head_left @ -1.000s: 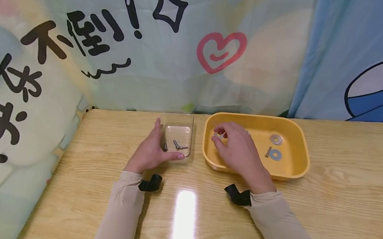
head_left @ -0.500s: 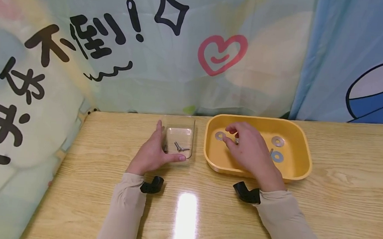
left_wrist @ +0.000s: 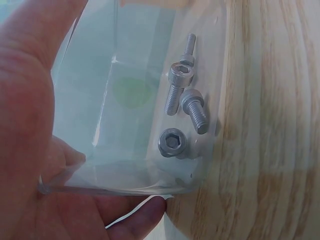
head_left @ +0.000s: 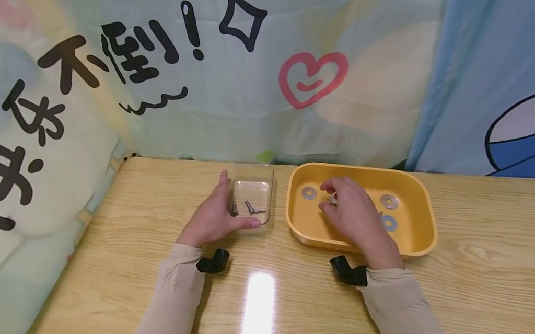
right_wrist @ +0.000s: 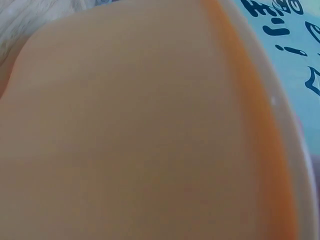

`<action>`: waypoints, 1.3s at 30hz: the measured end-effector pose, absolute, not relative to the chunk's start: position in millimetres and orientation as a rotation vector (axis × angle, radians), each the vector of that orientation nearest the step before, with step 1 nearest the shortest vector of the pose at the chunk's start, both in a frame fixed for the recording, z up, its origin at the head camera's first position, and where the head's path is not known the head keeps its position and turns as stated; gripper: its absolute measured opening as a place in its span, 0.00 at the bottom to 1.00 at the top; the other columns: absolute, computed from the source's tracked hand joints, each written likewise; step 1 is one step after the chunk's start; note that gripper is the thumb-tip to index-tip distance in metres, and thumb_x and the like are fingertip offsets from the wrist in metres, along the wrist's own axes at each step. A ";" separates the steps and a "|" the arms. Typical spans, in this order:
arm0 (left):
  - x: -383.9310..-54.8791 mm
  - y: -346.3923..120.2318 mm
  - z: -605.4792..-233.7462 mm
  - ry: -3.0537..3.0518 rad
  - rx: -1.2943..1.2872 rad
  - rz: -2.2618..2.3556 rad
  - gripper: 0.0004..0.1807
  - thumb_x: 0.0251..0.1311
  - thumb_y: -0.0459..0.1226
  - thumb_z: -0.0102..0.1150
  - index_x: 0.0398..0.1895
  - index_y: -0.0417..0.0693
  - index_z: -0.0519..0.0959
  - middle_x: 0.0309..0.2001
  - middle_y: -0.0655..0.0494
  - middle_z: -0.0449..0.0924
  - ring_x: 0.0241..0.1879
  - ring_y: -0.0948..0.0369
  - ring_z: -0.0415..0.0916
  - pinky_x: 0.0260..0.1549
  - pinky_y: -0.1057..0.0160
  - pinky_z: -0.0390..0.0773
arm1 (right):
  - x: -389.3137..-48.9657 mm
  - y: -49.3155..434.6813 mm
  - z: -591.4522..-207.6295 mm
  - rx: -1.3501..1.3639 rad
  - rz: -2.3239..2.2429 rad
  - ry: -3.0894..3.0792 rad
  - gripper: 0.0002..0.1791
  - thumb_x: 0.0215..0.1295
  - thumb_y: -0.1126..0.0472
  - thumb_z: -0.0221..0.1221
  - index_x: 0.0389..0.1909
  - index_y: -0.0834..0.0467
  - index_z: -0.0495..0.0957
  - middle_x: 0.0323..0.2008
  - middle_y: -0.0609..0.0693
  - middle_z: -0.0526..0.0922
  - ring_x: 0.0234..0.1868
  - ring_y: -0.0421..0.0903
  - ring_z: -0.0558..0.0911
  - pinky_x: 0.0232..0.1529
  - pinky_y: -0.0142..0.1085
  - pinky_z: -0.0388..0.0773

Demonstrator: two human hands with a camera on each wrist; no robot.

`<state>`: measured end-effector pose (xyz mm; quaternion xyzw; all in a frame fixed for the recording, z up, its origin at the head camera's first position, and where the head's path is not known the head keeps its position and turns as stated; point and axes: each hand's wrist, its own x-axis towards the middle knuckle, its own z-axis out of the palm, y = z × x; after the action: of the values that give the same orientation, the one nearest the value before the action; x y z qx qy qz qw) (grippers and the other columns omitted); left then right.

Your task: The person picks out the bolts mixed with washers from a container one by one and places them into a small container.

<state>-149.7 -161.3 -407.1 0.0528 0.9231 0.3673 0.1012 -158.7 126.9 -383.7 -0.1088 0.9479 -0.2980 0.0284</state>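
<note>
In the head view, my left hand (head_left: pixel 214 212) holds a clear plastic box (head_left: pixel 271 193), with the thumb along its near side and the fingers round its left side. Several silver socket-head bolts (left_wrist: pixel 181 77) lie inside the box. My right hand (head_left: pixel 355 213) reaches into a yellow tray (head_left: pixel 417 236), fingers bent, thumb and forefinger apart at the tips. A small round metal piece (head_left: pixel 333 198) shows between them; I cannot tell whether it is pinched. Flat washers lie on the tray floor: one washer (head_left: pixel 309 193) left of the hand, two right of it.
Box and tray stand side by side on a wood-grain table (head_left: pixel 490 268), near its back edge. A printed cloth (head_left: pixel 377 92) hangs behind and along the left. The right wrist view shows mostly the tray's wall (right_wrist: pixel 270 150), without fingers.
My right hand has moved to the right within the tray, uncovering the left washer and covering most of a bolt on the right. The left hand stays at the box.
</note>
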 end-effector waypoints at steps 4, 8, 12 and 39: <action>-149.9 -158.0 -407.2 2.715 0.146 1.087 0.79 0.42 0.61 0.78 0.81 0.43 0.29 0.79 0.44 0.46 0.76 0.48 0.51 0.71 0.48 0.57 | -158.3 131.8 -386.1 -0.362 -0.877 2.925 0.17 0.65 0.66 0.64 0.54 0.67 0.78 0.48 0.62 0.78 0.48 0.58 0.76 0.52 0.53 0.74; -150.5 -155.0 -408.2 2.712 0.154 1.083 0.79 0.42 0.61 0.78 0.81 0.44 0.29 0.79 0.44 0.45 0.76 0.49 0.50 0.71 0.48 0.57 | -158.4 137.1 -389.3 -0.393 -0.841 2.935 0.18 0.64 0.68 0.64 0.54 0.69 0.78 0.47 0.64 0.79 0.49 0.59 0.76 0.54 0.54 0.73; -150.3 -153.0 -409.0 2.717 0.162 1.066 0.78 0.43 0.61 0.78 0.80 0.44 0.28 0.79 0.44 0.45 0.76 0.49 0.50 0.72 0.49 0.57 | -158.5 140.6 -392.7 -0.411 -0.812 2.924 0.17 0.62 0.69 0.63 0.52 0.70 0.79 0.45 0.63 0.79 0.48 0.59 0.76 0.54 0.54 0.73; -151.1 -159.9 -406.2 2.734 0.168 1.076 0.78 0.44 0.60 0.78 0.80 0.41 0.29 0.80 0.43 0.43 0.76 0.48 0.49 0.71 0.47 0.57 | -163.4 133.0 -394.5 -0.238 -0.645 2.890 0.14 0.68 0.67 0.60 0.52 0.68 0.79 0.48 0.65 0.77 0.51 0.63 0.75 0.53 0.57 0.74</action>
<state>-151.1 -159.9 -406.2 0.0569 0.9244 0.3638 0.0993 -163.4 133.0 -394.5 -0.0797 0.9693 -0.2162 0.0853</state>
